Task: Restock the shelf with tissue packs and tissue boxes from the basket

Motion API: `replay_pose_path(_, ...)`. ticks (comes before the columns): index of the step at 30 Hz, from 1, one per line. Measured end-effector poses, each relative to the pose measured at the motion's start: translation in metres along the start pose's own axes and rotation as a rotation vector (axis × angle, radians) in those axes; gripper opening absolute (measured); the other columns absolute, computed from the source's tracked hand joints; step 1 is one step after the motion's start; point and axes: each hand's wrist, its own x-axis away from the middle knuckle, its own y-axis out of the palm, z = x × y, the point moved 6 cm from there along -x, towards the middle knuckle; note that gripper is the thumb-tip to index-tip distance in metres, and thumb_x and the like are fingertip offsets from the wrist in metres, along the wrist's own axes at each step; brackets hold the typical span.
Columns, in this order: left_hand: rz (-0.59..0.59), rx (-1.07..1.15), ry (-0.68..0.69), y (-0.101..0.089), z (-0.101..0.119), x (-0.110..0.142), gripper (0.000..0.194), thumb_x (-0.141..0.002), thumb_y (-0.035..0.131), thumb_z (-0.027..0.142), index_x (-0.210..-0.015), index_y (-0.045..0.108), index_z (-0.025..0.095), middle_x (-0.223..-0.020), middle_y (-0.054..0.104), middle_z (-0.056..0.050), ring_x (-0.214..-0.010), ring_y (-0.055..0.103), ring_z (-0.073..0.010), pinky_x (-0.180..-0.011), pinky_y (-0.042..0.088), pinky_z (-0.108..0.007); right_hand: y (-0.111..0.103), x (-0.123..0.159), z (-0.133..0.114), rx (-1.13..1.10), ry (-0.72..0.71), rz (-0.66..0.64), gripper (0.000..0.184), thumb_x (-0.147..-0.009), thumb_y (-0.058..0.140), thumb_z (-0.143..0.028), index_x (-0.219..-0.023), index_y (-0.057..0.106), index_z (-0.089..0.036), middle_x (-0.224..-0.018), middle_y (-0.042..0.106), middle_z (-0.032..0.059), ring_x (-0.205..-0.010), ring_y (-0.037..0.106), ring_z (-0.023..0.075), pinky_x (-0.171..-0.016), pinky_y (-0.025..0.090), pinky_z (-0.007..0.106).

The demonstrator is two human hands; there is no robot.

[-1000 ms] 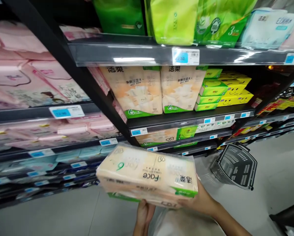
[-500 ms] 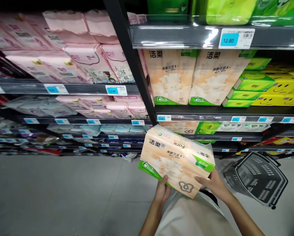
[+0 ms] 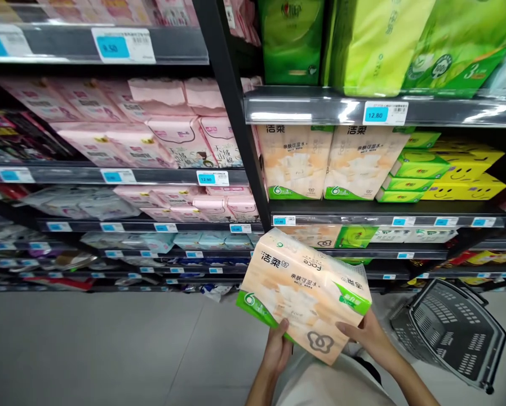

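Observation:
A large peach-coloured pack of tissues with green corners and a "6" on it is held tilted in front of my body. My left hand grips its lower left edge, thumb on the printed front. On the right side, my right hand clasps the pack near its lower right corner, thumb also across the front. The other fingers of both hands are mostly hidden behind the pack. Two similar peach packs stand upright on the shelf ahead.
A grey shopping basket stands on the floor at my right. Shelves hold pink packs on the left, green packs above and yellow smiley packs on the right. A dark upright post divides the shelves. Grey floor lies below.
The view has tipped upward, so shelves and basket sit lower in the picture and more of the upper shelf shows. Both hands keep hold of the tissue pack, its tilt nearly the same.

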Motion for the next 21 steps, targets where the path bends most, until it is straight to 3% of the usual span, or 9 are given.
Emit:
replay_pose_path(8,-0.072,-0.059,0.014,0.011,0.011,0.001,0.094,-0.061,0.099,0.034,-0.146,0.060,0.025,-0.131,0.074,-0.013,-0.129,0.066,-0.0357,-0.120,0.046,-0.050,0.003,0.004,-0.004,-0.019,-0.051,-0.013,0.078,-0.062,0.095,-0.057,-0.126,0.069,-0.020,-0.124,0.076,0.0170,-0.118,0.071,0.0408,-0.105,0.055,0.060)
replay_pose_path(13,-0.028,-0.123,0.041,0.019,0.021,0.002,0.099,-0.055,0.100,0.032,-0.145,0.061,0.026,-0.129,0.075,-0.013,-0.126,0.068,-0.0367,-0.116,0.050,-0.049,0.002,0.010,-0.009,-0.077,-0.095,0.034,0.081,-0.061,0.094,-0.063,-0.126,0.071,-0.020,-0.120,0.077,0.0165,-0.115,0.072,0.0404,-0.104,0.056,0.060)
replay_pose_path(21,-0.087,-0.306,0.305,0.078,0.056,0.005,0.100,-0.052,0.101,0.036,-0.143,0.061,0.018,-0.119,0.077,-0.014,-0.115,0.071,-0.0376,-0.098,0.060,-0.046,-0.026,0.001,0.001,-0.071,-0.201,0.202,0.082,-0.064,0.092,-0.063,-0.130,0.070,-0.020,-0.118,0.077,0.0172,-0.119,0.070,0.0395,-0.105,0.056,0.057)
